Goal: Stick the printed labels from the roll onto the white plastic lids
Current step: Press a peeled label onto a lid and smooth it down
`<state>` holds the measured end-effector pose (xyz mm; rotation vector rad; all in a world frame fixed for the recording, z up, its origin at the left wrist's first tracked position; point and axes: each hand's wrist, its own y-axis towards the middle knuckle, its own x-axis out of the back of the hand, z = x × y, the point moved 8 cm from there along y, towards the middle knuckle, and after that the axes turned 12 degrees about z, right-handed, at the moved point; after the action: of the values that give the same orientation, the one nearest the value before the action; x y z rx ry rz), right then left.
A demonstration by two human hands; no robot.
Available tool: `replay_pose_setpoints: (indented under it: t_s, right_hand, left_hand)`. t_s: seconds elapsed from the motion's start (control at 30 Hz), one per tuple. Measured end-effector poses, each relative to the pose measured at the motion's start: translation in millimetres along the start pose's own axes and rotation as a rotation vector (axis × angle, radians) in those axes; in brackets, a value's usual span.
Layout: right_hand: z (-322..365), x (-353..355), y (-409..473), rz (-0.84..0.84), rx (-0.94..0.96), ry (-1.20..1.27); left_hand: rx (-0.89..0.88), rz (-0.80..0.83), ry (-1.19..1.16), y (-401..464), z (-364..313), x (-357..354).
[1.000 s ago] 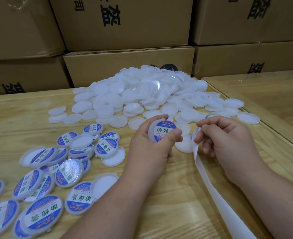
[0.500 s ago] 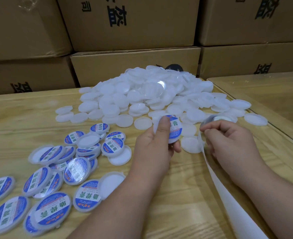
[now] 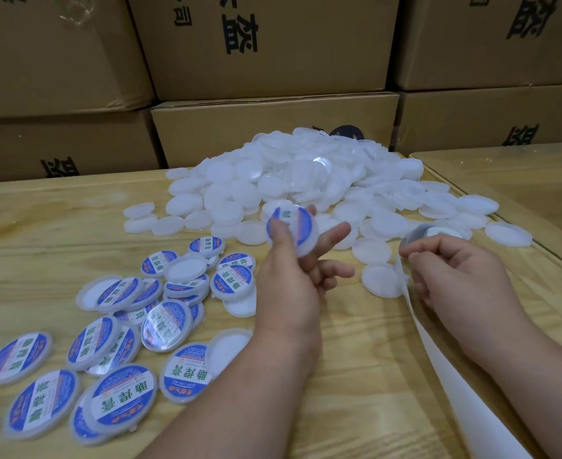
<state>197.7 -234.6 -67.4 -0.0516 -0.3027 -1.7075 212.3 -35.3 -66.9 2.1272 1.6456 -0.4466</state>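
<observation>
Stacked cardboard boxes (image 3: pixel 273 127) with black printed characters form the backdrop, well beyond both hands. The wooden table (image 3: pixel 41 226) lies under everything. A big heap of plain white plastic lids (image 3: pixel 306 180) spreads just behind the left hand's grip and reaches past the right hand. To the left of and below the left hand's grip lies a scatter of labelled lids (image 3: pixel 124 326), blue and white, some overlapping, a few turned hollow side up. A white backing strip (image 3: pixel 471 392) trails from the right hand toward the near edge. The left hand (image 3: pixel 289 286) pinches one labelled lid (image 3: pixel 293 230), thumb on its face, the other fingers spread loosely. The right hand (image 3: pixel 455 279), fingers curled, grips the label roll (image 3: pixel 435 231) at the strip's top end.
</observation>
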Motion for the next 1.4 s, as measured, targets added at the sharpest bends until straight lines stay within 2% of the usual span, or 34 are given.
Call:
replay_pose_setpoints:
  t_s: [0.23,0.33,0.5,0.6,0.67,0.73,0.8,0.9,0.97,1.1,1.3,1.4]
  right_hand:
    - [-0.3,-1.4,0.1,0.009,-0.018,-0.009]
    - [2.4,-2.0,-1.0,0.008,-0.028,-0.006]
    - [7.0,-2.8,-2.8,0.039,-0.031,-0.069]
    - [6.9,-3.9,-2.1,0.073,-0.029,-0.19]
    - [9.5,-5.8,-2.5,0.078,-0.033,-0.268]
    - [10.7,-8.1,-2.1,0.091,-0.036,-0.321]
    - [9.9,-7.4,-0.6,0.089,-0.036,-0.355]
    - [6.5,-5.5,0.8,0.092,-0.05,-0.367]
    - [4.3,-6.2,0.8,0.104,-0.071,-0.329]
    - [5.8,-6.6,-1.0,0.09,-0.088,-0.248]
    - [9.1,-7.6,-3.0,0.085,-0.11,-0.257]
    - [11.0,-8.0,-4.5,0.083,-0.11,-0.25]
  left_hand:
    - [-0.109,-0.225,-0.427,-5.6,-2.4,25.2]
    - [-0.131,-0.261,-0.556,-6.1,-2.1,31.6]
    - [-0.134,-0.256,-0.567,-2.1,1.7,35.4]
    - [-0.091,-0.195,-0.509,-0.4,2.8,27.2]
    - [-0.052,-0.157,-0.37,1.2,4.8,19.9]
    - [-0.056,-0.141,-0.09,0.6,2.7,12.3]
    - [-0.104,-0.062,0.362,-1.6,0.9,-1.1]
    - [-0.05,0.211,1.052,-8.3,17.7,-31.6]
    - [-0.019,0.312,1.307,-11.0,28.1,-37.4]
    - [-0.03,0.323,1.487,-14.9,28.0,-40.6]
    - [-0.005,0.114,1.55,-12.8,18.8,-26.8]
    - [0.014,0.073,1.533,-12.1,15.6,-24.1]
